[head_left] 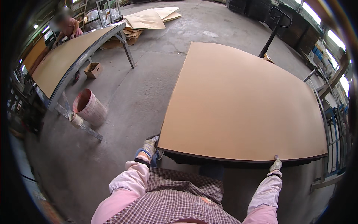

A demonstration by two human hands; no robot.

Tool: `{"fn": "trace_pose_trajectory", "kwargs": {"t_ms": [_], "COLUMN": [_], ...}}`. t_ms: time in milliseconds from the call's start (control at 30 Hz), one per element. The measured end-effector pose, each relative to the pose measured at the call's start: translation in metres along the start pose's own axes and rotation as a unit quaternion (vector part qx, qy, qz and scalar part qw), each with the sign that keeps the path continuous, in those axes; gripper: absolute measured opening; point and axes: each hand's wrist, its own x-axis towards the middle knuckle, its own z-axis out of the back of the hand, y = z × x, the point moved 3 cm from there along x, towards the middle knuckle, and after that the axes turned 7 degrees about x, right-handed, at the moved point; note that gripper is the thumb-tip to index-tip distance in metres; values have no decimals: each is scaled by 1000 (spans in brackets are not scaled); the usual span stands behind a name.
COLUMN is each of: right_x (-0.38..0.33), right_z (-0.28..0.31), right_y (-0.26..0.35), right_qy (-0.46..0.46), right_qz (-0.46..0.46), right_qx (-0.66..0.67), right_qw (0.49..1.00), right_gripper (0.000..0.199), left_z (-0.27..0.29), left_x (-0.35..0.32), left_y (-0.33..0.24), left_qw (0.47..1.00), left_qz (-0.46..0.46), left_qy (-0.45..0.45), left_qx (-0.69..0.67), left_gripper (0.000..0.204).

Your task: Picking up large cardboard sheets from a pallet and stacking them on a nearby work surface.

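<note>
A large tan board [242,100] lies flat in front of me on top of a stack of dark sheets [209,158], whose black edges show along the near side. At its near left corner my left hand [150,145], in a light knit glove, is closed round the edge. My right hand [276,164], gloved too, grips the near edge toward the right, thumb on top and fingers hidden beneath. Whether the hands hold just the top board or also a dark sheet under it, I cannot tell.
A pallet jack handle [275,31] rises beyond the stack. Metal racks [335,138] stand close on the right. To the left are a stained bucket [91,107], a cardboard box [93,70] and a long table [71,59] with a person behind it. Loose sheets [149,18] lie farther back.
</note>
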Motion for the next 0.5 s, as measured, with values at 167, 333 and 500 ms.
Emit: {"fn": "trace_pose_trajectory", "kwargs": {"t_ms": [167, 333, 500], "right_x": [27, 5, 16], "right_z": [10, 10, 14], "right_y": [2, 1, -5], "right_qy": [-59, -47, -22], "right_qz": [33, 18, 37], "right_qx": [-107, -76, -88], "right_qw": [992, 996, 995], "right_gripper": [47, 49, 50], "left_z": [-8, -15, -39], "left_x": [17, 12, -14], "left_y": [17, -3, -17], "left_qw": [982, 858, 798], "left_qz": [-76, -154, -157], "left_qy": [-113, -136, -222], "left_qx": [128, 471, 538], "left_gripper": [21, 23, 54]}}
